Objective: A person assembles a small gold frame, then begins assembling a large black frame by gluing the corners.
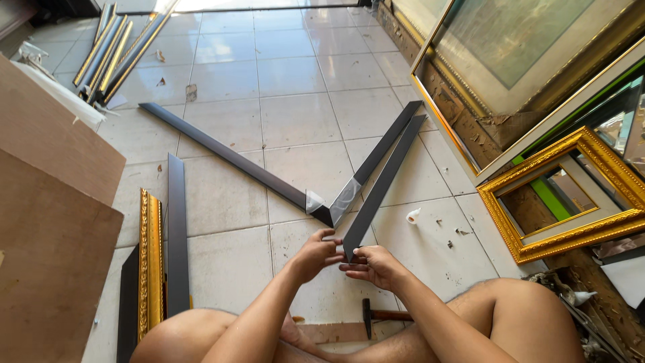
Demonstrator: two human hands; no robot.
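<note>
Tiled floor (289,81) serving as workbench. At 3 o'clock, framed picture (531,54) and gilt frame (571,195) leaned aside. At 9 o'clock, board (47,235) and spare strips (176,228) laid flat within reach. Centre: two dark strips taped into a V-joint (329,205). Loose strip (383,181) angled beside it, near end pinched between left hand (316,255) and right hand (376,265), apparently steadied for fitting. Hammer (376,314) at 6 o'clock.

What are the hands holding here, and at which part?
Both the left hand and the right hand grip the near, pointed end of a loose dark frame moulding strip, whose far end rests on the tiled floor.
</note>
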